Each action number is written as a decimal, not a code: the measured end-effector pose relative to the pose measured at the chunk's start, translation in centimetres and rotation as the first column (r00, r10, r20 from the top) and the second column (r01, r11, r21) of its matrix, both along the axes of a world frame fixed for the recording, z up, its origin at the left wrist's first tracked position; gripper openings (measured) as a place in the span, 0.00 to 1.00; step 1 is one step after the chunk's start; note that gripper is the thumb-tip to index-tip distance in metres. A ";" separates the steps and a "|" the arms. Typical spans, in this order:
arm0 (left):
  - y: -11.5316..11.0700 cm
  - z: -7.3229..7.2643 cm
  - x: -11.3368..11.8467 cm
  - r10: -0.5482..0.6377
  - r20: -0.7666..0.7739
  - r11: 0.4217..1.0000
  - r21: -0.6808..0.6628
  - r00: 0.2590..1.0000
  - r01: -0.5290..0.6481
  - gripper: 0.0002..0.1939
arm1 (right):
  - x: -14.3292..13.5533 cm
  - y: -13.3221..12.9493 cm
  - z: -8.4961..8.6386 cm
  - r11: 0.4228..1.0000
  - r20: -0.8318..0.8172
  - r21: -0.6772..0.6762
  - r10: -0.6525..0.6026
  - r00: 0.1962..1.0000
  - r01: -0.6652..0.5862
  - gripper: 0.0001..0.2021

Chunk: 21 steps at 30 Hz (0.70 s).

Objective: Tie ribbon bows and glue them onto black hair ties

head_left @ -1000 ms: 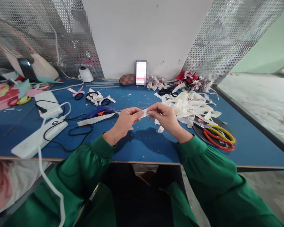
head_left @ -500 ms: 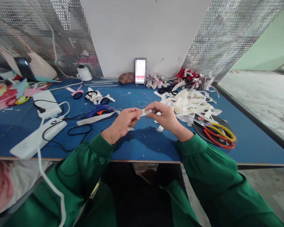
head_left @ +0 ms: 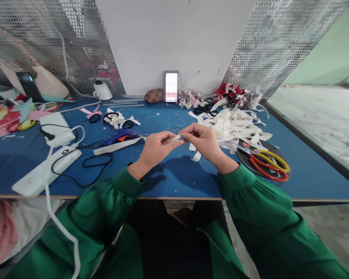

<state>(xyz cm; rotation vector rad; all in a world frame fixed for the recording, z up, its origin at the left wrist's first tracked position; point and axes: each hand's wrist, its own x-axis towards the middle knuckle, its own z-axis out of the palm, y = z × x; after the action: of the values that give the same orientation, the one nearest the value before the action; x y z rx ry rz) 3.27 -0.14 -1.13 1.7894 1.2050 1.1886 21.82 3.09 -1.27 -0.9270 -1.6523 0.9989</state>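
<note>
Between my two hands a short white fabric ribbon (head_left: 174, 138) is pinched above the blue table. My left hand (head_left: 155, 149) is closed on its left part, thumb along the ribbon. The thumb and fingertips of my right hand (head_left: 203, 143) pinch the other end. Most of the ribbon is hidden by my fingers. A glue gun (head_left: 120, 136), blue with an orange trigger, lies left of my left hand, a longer white ribbon strip (head_left: 118, 147) just in front of it. Behind my right hand is a pile of cream ribbon strips (head_left: 231, 124).
Scissors with red and yellow handles (head_left: 269, 164) rest on a dark round plate at right. White power strips (head_left: 48, 170) and cables lie at left. Clear glue sticks (head_left: 123, 102), a lit phone (head_left: 171, 87) and finished-looking bows (head_left: 229, 95) line the back.
My left hand has turned and shifted its hold, its thumb now lying along the ribbon. Less of the ribbon shows between my fingers. My right hand has barely moved.
</note>
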 end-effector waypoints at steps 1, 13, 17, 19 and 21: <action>0.0 -0.1 0.0 0.010 -0.034 0.999 0.041 0.999 -0.008 0.13 | 0.0 0.0 0.0 1.000 0.001 -0.007 -0.007 1.000 0.007 0.10; 0.1 -0.2 0.1 0.139 -0.005 0.988 0.066 0.990 -0.138 0.13 | -0.3 -0.3 -0.1 0.999 -0.095 -0.022 0.034 0.995 -0.036 0.15; -0.2 0.1 0.2 0.146 -0.023 0.986 0.086 0.989 -0.144 0.13 | -0.4 -0.3 -0.1 0.999 -0.102 -0.036 0.026 0.994 -0.030 0.15; -0.2 0.0 0.2 0.151 -0.037 0.984 0.097 0.988 -0.147 0.14 | -0.4 -0.3 0.0 0.999 -0.101 -0.039 0.013 0.995 -0.017 0.15; -0.1 -0.1 0.2 0.156 -0.050 0.982 0.112 0.986 -0.150 0.14 | -0.4 -0.1 -0.1 0.999 -0.125 -0.047 0.006 0.992 -0.012 0.16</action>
<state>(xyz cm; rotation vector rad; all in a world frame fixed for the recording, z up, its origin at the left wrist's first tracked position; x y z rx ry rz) 3.46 -0.26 -1.24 1.8485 1.3562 1.3186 21.37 2.96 -1.32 -0.8708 -1.5354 1.0844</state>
